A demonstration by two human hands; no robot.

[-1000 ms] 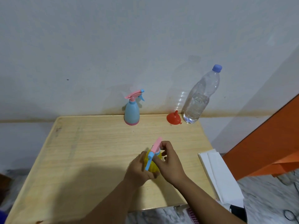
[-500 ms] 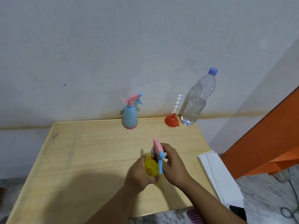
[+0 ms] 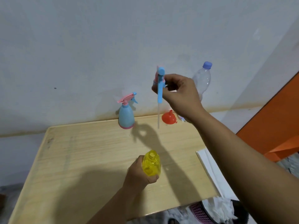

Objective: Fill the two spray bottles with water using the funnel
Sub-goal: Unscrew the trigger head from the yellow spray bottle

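On the desk [image 3: 90, 159], two spray bottles: one blue spray bottle [image 3: 126, 116] capped, one yellow spray bottle [image 3: 151, 164] open-necked, gripped by the left hand [image 3: 140, 172]; right hand [image 3: 181, 94] pinches one raised sprayer head [image 3: 159, 83]; one funnel [image 3: 168, 118]; one water bottle [image 3: 203, 80] at the wall.

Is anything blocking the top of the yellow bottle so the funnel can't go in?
Nothing visible does. The yellow bottle has its mouth open, its spray top lifted away in the right hand. The funnel sits at the table's back.

wooden table [image 3: 90, 159], blue spray bottle [image 3: 126, 117], red funnel [image 3: 168, 119], water bottle [image 3: 202, 81]
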